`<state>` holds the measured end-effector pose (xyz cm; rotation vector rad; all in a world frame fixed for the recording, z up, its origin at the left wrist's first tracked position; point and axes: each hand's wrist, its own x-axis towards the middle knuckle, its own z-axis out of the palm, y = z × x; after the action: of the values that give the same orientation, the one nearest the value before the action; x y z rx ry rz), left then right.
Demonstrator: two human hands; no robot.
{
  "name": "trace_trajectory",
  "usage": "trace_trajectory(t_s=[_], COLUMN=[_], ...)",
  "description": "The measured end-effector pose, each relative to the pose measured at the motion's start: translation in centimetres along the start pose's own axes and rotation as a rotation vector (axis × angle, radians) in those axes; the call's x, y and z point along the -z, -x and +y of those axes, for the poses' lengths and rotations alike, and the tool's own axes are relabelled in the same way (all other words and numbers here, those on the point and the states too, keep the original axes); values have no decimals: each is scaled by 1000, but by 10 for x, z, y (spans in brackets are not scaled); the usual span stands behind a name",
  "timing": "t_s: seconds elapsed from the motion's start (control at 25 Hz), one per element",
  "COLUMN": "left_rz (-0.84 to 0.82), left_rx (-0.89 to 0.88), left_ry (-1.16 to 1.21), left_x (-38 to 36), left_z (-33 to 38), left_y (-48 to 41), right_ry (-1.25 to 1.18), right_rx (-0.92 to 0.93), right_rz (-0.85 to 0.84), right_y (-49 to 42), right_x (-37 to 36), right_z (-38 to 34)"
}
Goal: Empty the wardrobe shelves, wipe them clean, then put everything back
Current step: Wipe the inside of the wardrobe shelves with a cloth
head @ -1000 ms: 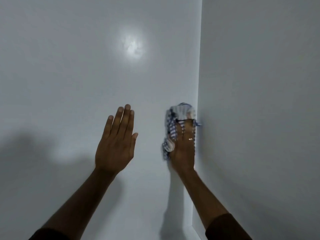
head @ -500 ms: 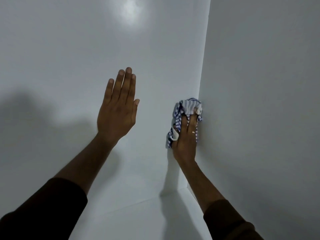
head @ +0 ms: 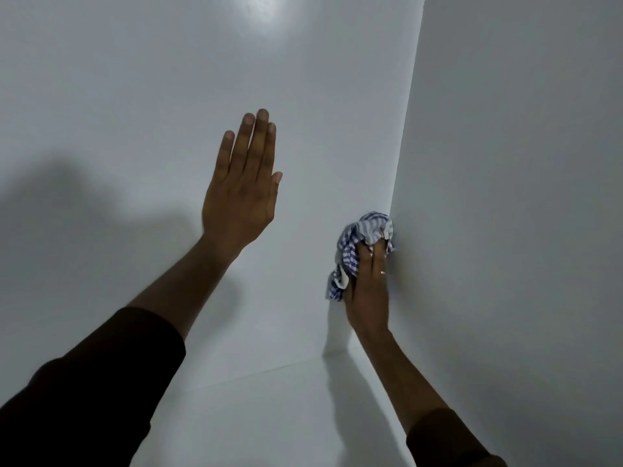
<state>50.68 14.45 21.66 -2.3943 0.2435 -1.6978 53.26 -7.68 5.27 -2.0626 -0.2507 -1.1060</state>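
I am looking into a bare white wardrobe compartment. My left hand (head: 241,197) lies flat against the back panel (head: 151,96), fingers straight and together. My right hand (head: 369,291) holds a bunched blue-and-white striped cloth (head: 350,251) and presses it into the vertical corner where the back panel meets the right side panel (head: 505,197). The fingertips are buried in the cloth's folds, and a ring shows on one finger. Below both hands is the white shelf floor (head: 269,416).
Both forearms wear dark sleeves pushed back from the wrists. A bright light spot reflects at the top of the back panel (head: 259,8). My arms cast shadows on the left of the panel and on the shelf floor.
My right hand has slid the cloth down the corner. The view has tipped downward, bringing the shelf floor into sight. My left hand stays flat on the back panel.
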Motion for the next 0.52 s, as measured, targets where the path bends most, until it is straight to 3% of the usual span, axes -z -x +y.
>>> trace_trajectory(t_s=[0.04, 0.2, 0.24, 0.4, 0.48, 0.52], left_rz=[-4, -16, -17, -11, -11, -20], left_rx=[2, -3, -6, 13, 13, 15], left_ry=[4, 13, 17, 6, -12, -15], left_x=[0, 7, 7, 6, 4, 4], left_z=[0, 1, 1, 3, 4, 5], left_y=[-1, 0, 0, 2, 2, 0], right_ry=[-15, 98, 83, 14, 44, 4], right_rx=[45, 624, 564, -91, -109, -29], right_rz=[-59, -360, -354, -148, -260, -343], right_y=[9, 48, 45, 41, 52, 60], right_x=[-8, -31, -25, 5, -5, -13], right_z=[-20, -41, -25, 25, 3, -14])
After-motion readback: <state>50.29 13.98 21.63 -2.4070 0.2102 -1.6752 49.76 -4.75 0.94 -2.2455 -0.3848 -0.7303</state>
